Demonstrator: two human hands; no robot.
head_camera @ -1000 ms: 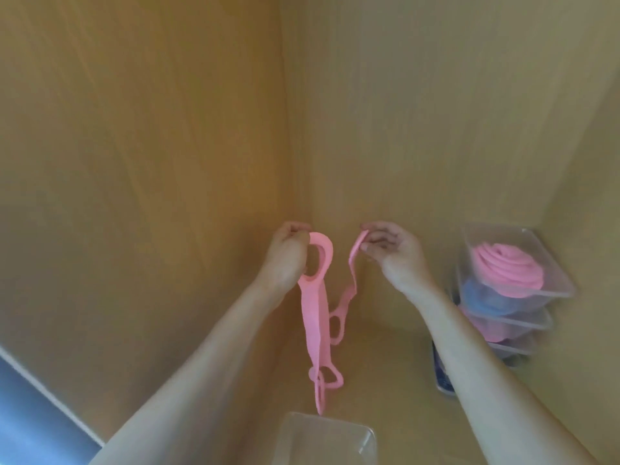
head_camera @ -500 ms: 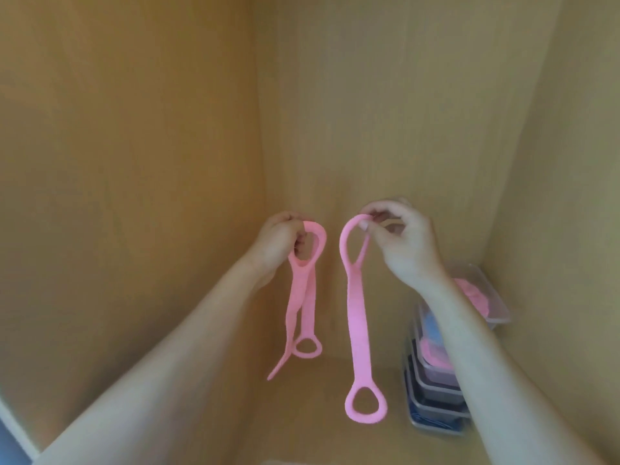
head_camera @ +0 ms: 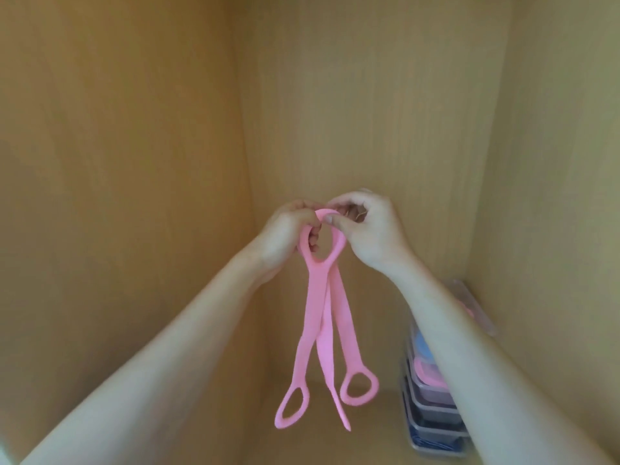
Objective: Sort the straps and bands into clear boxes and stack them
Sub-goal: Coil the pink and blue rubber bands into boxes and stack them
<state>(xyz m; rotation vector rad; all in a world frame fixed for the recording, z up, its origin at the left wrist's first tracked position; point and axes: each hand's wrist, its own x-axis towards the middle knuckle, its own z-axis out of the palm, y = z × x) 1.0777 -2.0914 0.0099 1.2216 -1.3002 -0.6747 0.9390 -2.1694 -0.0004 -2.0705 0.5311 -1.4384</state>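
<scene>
The right forearm point(head_camera: 469, 347) hides much of the stacked clear boxes point(head_camera: 432, 427).

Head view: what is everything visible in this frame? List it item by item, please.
pink straps: three hanging lengths (number of separate straps unclear), pink, held up at centre, loop ends dangling
clear boxes: one stack, exact number unclear, pink and blue contents, lower right corner, partly behind the right forearm
wooden compartment: one, light wood, walls and floor all around
left hand: one, grips the straps' top loop
right hand: one, pinches the same top, beside the left hand
</scene>
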